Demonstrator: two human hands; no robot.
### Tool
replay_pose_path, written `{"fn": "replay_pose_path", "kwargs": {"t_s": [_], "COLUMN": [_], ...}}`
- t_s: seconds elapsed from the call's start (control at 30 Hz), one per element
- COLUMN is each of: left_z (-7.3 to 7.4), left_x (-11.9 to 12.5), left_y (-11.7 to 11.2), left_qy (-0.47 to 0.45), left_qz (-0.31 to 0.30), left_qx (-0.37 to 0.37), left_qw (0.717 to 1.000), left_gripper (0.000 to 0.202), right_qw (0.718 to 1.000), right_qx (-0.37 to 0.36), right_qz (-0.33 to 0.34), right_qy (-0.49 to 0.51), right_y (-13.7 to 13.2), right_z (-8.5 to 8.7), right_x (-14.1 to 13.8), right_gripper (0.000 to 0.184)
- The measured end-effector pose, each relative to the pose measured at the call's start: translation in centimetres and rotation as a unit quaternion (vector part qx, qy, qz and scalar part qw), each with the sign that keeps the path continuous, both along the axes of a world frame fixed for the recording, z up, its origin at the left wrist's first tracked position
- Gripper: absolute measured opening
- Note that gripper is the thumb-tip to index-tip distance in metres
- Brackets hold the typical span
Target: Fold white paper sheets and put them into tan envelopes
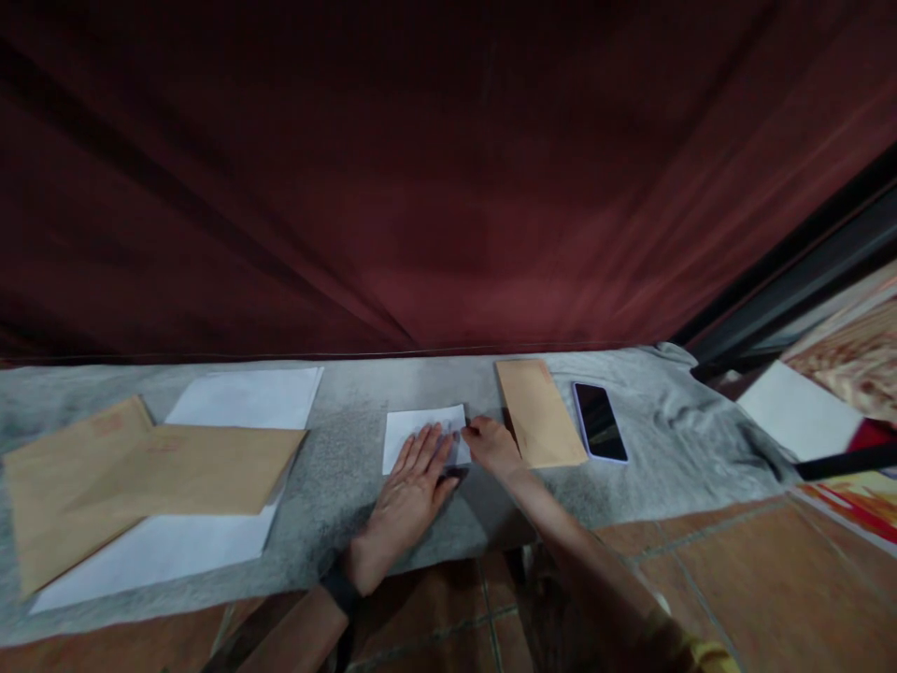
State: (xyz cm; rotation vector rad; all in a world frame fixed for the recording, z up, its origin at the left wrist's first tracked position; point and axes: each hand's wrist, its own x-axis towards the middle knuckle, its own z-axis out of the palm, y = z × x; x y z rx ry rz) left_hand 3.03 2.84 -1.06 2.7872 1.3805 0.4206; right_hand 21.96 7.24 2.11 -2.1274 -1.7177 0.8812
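A small white sheet of paper (401,428), apparently folded, lies on the grey cloth in the middle. My left hand (413,481) rests flat on it, fingers stretched out and slightly apart. At the paper's right edge is my right hand (492,446), its fingers curled and pinched together on that edge. The fingertips hide part of the edge. Just right of my right hand lies a brown envelope (539,411), apart from the paper.
A phone (600,422) lies right of the envelope. On the left, brown envelopes (210,467) overlap white sheets (245,397). Grey cloth (343,402) covers the surface, with a dark red curtain (448,206) behind. Tiled floor (757,570) shows in front.
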Motion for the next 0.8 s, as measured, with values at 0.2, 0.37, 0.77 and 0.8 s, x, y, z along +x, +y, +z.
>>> {"fn": "replay_pose_path", "kwargs": {"t_s": [0.2,0.37,0.77,0.8], "left_z": [-0.9,-0.6,0.1,0.0], "left_x": [1.0,1.1,0.9,0.8], "left_y": [-1.1,-1.2,-1.4,-1.5], "left_qy": [0.008,0.023,0.009,0.010], "left_qz": [-0.013,-0.009,-0.026,-0.031], "left_qx": [0.018,0.039,-0.027,-0.026], "left_qw": [1.000,0.999,0.999,0.999], "left_gripper": [0.061,0.060,0.059,0.059], "right_qw": [0.987,0.981,0.937,0.934], "right_qx": [0.016,0.053,0.238,0.241], "right_qz": [0.038,0.053,0.215,0.217], "right_qy": [-0.153,-0.178,-0.140,-0.148], "right_y": [-0.3,-0.6,-2.5,-2.6], "right_z": [0.3,0.9,-2.8,-3.2], "right_x": [-0.3,-0.6,-1.1,-1.0], "right_gripper": [0.028,0.032,0.050,0.051]}}
